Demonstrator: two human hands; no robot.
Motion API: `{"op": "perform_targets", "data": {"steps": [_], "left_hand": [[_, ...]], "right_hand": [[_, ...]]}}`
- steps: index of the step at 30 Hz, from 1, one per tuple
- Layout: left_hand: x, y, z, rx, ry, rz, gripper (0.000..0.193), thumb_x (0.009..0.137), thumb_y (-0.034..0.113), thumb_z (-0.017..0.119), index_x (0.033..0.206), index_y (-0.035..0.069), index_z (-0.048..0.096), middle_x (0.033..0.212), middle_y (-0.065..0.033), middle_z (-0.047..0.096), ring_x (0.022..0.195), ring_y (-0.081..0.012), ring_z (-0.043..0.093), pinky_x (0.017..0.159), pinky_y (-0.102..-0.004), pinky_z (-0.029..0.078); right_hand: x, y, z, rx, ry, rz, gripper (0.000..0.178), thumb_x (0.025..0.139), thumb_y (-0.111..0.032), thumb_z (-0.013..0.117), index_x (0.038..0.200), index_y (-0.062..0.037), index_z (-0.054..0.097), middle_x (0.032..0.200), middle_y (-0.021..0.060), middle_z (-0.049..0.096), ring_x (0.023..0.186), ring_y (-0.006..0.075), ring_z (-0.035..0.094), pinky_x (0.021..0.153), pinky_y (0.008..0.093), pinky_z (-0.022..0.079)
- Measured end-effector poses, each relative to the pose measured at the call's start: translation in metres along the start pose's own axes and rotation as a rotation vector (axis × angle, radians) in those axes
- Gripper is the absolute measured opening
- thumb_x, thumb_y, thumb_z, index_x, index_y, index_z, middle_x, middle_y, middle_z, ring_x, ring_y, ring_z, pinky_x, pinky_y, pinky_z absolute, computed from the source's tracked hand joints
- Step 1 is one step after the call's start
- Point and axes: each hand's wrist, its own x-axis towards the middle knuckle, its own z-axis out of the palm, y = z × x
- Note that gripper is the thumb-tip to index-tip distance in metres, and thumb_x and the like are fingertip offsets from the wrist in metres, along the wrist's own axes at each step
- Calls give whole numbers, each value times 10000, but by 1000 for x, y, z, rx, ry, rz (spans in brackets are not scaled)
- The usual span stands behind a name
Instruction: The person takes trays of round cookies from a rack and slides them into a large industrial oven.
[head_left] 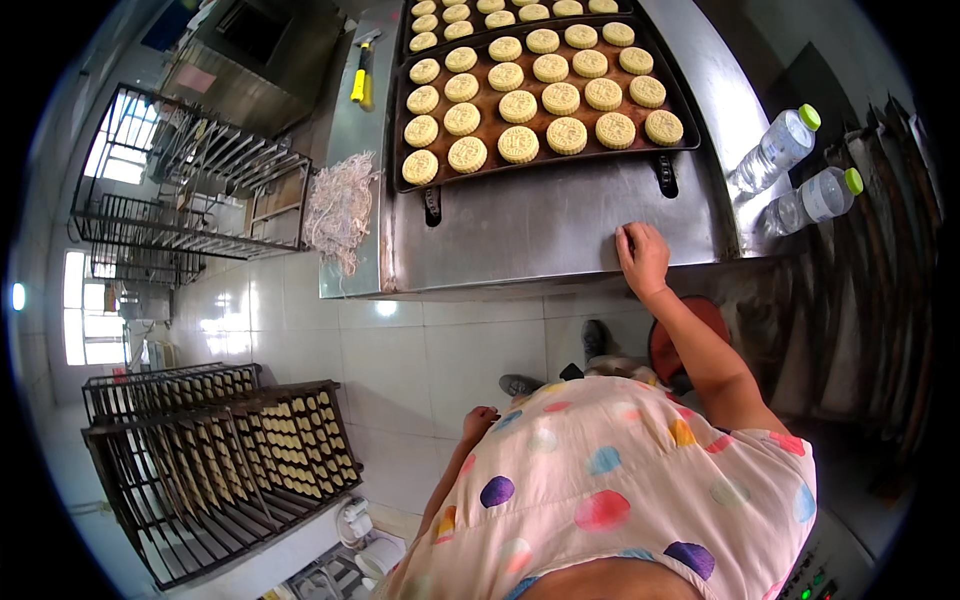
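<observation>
My right hand [645,258] rests at the front edge of the steel work surface [540,235], its fingers curled in and no object showing in them. Down beside my body hangs my left hand [481,423], small in view, with its fingers curled and touching nothing that I can see. Beyond my right hand lies a dark baking tray [490,100] with rows of round, pale yellow pastries [518,145] stamped on top. Another tray of the same pastries [491,6] adjoins it at the far side, cut off by the picture's edge.
Two clear plastic bottles [778,150] with green caps lie at the right. At the left are a yellow-handled scraper [360,82] and a bundle of pale strings [340,208]. Metal racks [190,190] stand on the left; a lower rack [215,470] holds trays of pastries. A red stool [690,335] is beneath my right arm.
</observation>
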Motion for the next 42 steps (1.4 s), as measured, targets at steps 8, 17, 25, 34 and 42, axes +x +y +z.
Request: {"op": "perform_targets", "data": {"steps": [8,17,25,34,42], "left_hand": [[7,3,-18,-288,16,19,255,835,242,542,900,-1,578,721,-94,631,608,-157,600,524,-290,484],[-60,-93,-44,-440,190,-30,260,855,235,533,887,-15,597,744,-91,645,618,-167,618,549,-296,512],[-155,-287,-69,-760,512,-361,270,837,205,534,926,-45,579,759,-130,644,614,-191,622,548,-315,517],[-155,-347,-108,-1349,652,-392,239,851,198,548,967,-11,538,810,-128,635,659,-206,630,582,-316,537],[-133,-393,-201,-1474,676,-487,217,864,171,534,959,-24,542,774,-119,627,611,-171,608,526,-286,504]], "right_hand": [[-57,-37,32,381,-207,209,271,892,-201,532,712,2,527,626,62,507,588,162,459,584,310,397],[-182,-156,107,679,-1167,302,312,923,-251,510,913,49,598,749,104,633,624,123,593,581,249,497],[-258,-293,204,607,-1505,292,285,901,-217,521,972,49,595,813,106,642,693,145,617,647,261,514],[-310,-406,323,489,-1742,312,248,886,-191,534,983,31,586,826,108,647,698,159,625,647,274,523],[-343,-500,482,422,-1782,429,240,880,-183,519,1000,18,573,833,105,645,713,155,627,648,272,522]]}}
